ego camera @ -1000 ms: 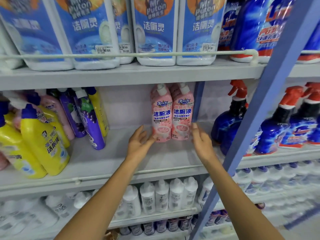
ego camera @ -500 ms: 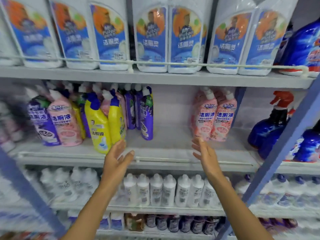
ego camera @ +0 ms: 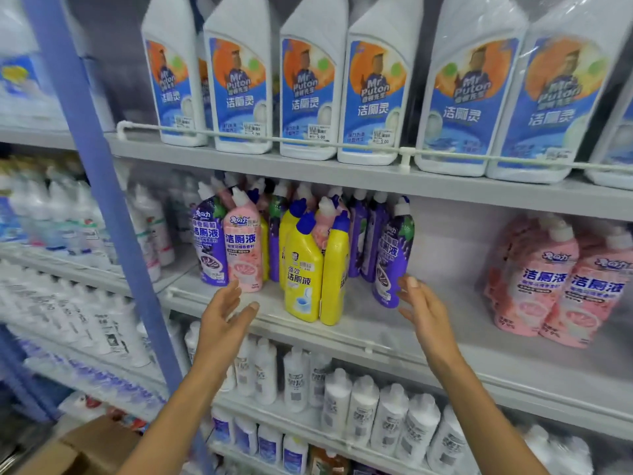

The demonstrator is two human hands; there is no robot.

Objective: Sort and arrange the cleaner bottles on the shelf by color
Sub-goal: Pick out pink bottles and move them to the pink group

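Note:
On the middle shelf [ego camera: 428,323] stands a mixed cluster of cleaner bottles: a pink bottle [ego camera: 244,248] and a purple one [ego camera: 209,245] at the left, two yellow bottles [ego camera: 303,269] in front, and a purple bottle [ego camera: 392,255] at the right. Several pink bottles [ego camera: 561,286] stand grouped at the far right. My left hand [ego camera: 224,318] is held open just below the pink bottle, holding nothing. With fingers spread, my right hand [ego camera: 424,310] hovers beside the right purple bottle's base; contact is unclear.
Big white bottles [ego camera: 308,90] with blue labels fill the top shelf behind a rail. White bottles [ego camera: 363,406] line the lower shelves. A blue upright post [ego camera: 102,200] stands at the left. A cardboard box [ego camera: 85,447] sits at the bottom left.
My view has swung left, away from the grouped pink bottles. Both hands left those pink bottles and moved left to the mixed cluster, staying empty.

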